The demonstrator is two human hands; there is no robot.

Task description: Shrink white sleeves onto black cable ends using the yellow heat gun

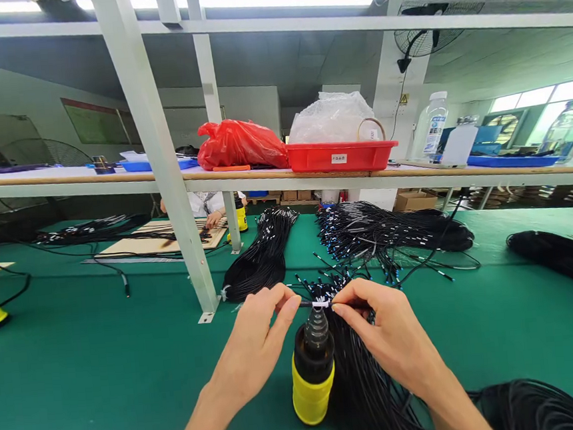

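My left hand (pixel 258 344) pinches one end of a thin black cable, thumb against fingers. With the same kind of pinch, my right hand (pixel 392 333) grips the cable on the other side. Between the fingertips a short white sleeve (pixel 320 304) shows on the cable, held level. Directly below stands a yellow and black heat gun (pixel 314 386), upright, its coiled metal nozzle pointing up at the sleeve. A bundle of black cables (pixel 364 389) lies beside the heat gun, partly under my right hand.
More cable bundles lie behind on the green table (pixel 143 361), including one with blue tips (pixel 358 229). A white post (pixel 160 152) rises left of my hands. The shelf above carries a red tray (pixel 342 158) and a red bag (pixel 243 145). Another person's hand (pixel 214 219) shows across the table.
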